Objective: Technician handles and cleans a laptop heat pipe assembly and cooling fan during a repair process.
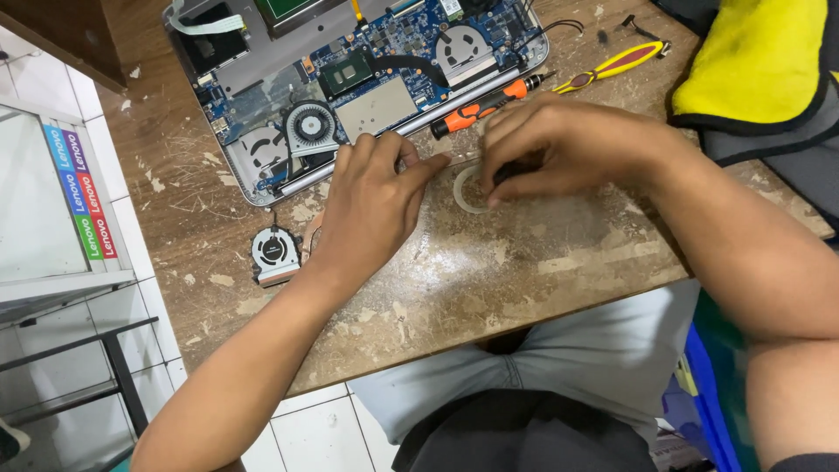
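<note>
R hand (559,149) pinches a clear tape roll (469,190) on the counter (489,280); L hand (371,205), fingers loosely spread, presses the strip end flat. Loose fan (274,254) already out, beside the L wrist. Opened laptop (350,79) w/ orange screwdriver (481,107) behind, not reassembled.
</note>
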